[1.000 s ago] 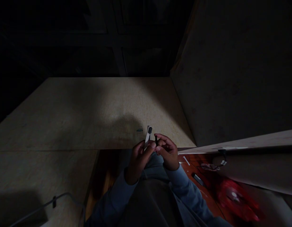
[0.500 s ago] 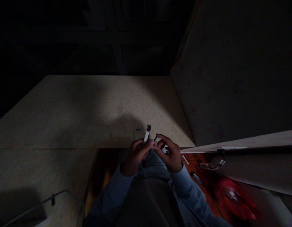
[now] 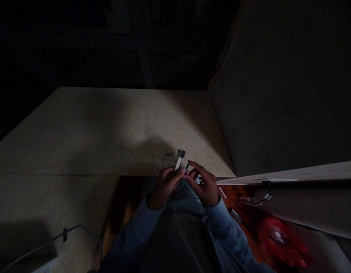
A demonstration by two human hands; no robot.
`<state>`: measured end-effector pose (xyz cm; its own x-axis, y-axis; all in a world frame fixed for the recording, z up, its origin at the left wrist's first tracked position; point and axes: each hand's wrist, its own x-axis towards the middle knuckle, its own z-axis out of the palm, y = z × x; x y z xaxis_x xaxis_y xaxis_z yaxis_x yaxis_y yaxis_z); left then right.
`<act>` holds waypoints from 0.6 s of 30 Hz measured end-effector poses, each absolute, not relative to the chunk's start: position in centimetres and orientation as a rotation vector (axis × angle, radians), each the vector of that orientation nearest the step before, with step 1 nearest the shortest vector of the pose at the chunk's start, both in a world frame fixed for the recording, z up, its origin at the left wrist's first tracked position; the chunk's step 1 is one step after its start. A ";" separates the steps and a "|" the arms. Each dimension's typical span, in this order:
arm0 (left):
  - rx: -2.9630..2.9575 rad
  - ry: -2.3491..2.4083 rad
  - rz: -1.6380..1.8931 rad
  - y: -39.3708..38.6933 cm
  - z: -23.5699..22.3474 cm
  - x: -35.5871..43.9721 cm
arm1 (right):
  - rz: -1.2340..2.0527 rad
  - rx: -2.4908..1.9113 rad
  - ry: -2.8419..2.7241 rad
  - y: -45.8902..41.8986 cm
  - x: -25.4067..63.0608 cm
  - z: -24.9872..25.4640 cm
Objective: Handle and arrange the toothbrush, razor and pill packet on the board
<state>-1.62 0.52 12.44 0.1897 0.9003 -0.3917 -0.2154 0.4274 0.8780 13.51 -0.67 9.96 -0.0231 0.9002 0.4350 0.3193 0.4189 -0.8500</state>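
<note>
My left hand [image 3: 167, 184] is closed around a slim white remote control [image 3: 179, 161], its dark end pointing up and away from me. Between the thumb and forefinger of my right hand [image 3: 203, 185] is a small dark battery [image 3: 187, 166], tilted and close beside the remote. The remote's lower part is hidden by my fingers. A second small dark battery [image 3: 168, 154] lies on the table [image 3: 130, 129], just left of the remote. Dim light hides the finer detail.
To the right rises a dark panel [image 3: 283, 91]. A grey cable [image 3: 81, 226] crosses the surface at lower left. On the reddish floor are a red plastic bag [image 3: 280, 242], a white strip [image 3: 222, 192] and a small dark-and-white object [image 3: 235, 215].
The remote has turned slightly and its top end has shifted a little to the right. Both hands keep nearly the same place and hold. The view has moved slightly.
</note>
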 end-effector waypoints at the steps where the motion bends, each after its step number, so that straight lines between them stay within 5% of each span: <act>1: 0.781 1.087 0.908 0.5 12.4 -1.6 | 0.662 -1.110 -1.580 -0.7 13.5 10.0; 18: 0.663 1.096 1.001 0.3 11.0 -1.3 | 0.747 -1.118 -1.504 -1.4 13.8 8.7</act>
